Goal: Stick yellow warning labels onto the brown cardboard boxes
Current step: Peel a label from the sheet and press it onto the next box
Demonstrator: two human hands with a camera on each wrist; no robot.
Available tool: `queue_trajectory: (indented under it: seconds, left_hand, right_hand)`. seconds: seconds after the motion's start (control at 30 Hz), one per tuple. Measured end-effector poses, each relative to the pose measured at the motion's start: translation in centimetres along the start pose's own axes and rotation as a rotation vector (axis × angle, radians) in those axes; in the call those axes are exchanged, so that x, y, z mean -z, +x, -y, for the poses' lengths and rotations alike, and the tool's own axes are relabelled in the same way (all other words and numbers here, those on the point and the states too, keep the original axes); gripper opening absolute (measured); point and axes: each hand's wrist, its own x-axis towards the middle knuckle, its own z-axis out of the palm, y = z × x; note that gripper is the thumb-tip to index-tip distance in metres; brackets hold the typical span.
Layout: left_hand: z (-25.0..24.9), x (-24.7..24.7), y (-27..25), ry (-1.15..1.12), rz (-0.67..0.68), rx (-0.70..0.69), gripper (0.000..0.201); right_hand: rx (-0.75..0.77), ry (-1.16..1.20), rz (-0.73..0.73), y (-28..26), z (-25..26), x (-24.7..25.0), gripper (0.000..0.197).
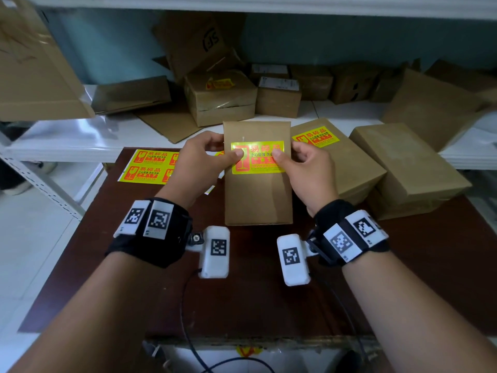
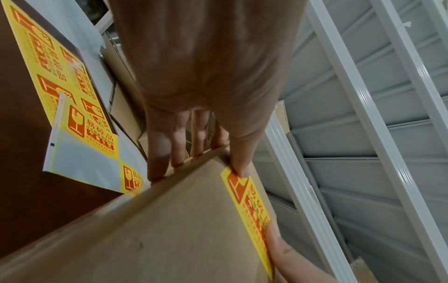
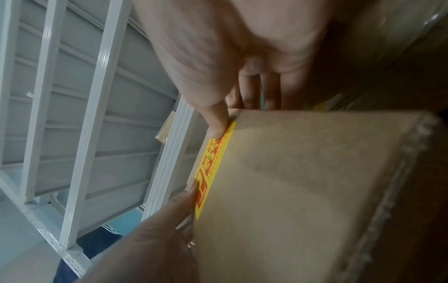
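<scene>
A brown cardboard box lies in the middle of the dark table, with a yellow warning label across its top face. My left hand grips the box's left side, its thumb pressing the label's left end. My right hand grips the right side, thumb on the label's right part. The left wrist view shows the left hand with fingers down the box side and thumb on the label. The right wrist view has the right hand thumb on the label at the box edge.
A sheet of yellow labels lies on the table to the left. Right of the held box sit a labelled box and a plain one. Several more boxes crowd the white shelf behind.
</scene>
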Motion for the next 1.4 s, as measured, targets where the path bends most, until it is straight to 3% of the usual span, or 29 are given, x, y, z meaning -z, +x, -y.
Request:
queue_trajectory:
  seconds: [0.37,0.47,0.6,0.67,0.8,0.97,1.1,1.3,1.4]
  left_hand:
    - [-0.7,0.1,-0.8,-0.002,-0.006,0.013,0.026]
    - [-0.8,0.1,-0.9,0.003,-0.007,0.02,0.029]
    - [-0.7,0.1,-0.9,-0.022,-0.012,0.042,0.03]
    - [-0.6,0.1,-0.8,-0.016,-0.01,0.039,0.029]
    - [-0.6,-0.1,-0.7,-0.005,0.0,0.032,0.027]
    - [-0.7,-0.1,-0.8,0.001,0.015,0.025,0.026]
    - [-0.9,0.0,-1.1,0.009,0.018,0.003,0.028]
    - [-0.9,-0.1,-1.1,0.006,0.005,0.015,0.025]
    - [-0.9,-0.2,-1.0,0.01,-0.043,0.014,0.032]
  right_hand:
    - [-0.102,0.061,0.025,0.2,0.3,0.3,0.028]
    - [-0.104,0.051,0.029,0.3,0.6,0.5,0.022]
    - [-0.14,-0.012,-0.035,0.4,1.5,0.7,0.029]
    - [-0.144,-0.02,-0.089,0.3,1.9,0.7,0.023]
    - [-0.096,-0.112,-0.097,0.0,2.1,0.2,0.039]
    - [-0.129,-0.084,-0.121,0.0,1.8,0.1,0.015]
    - [-0.129,-0.069,-0.147,0.0,2.0,0.1,0.021]
    - [-0.181,-0.003,-0.161,-0.1,2.2,0.3,0.002]
    - [-0.178,0.022,-0.138,-0.1,2.2,0.4,0.026]
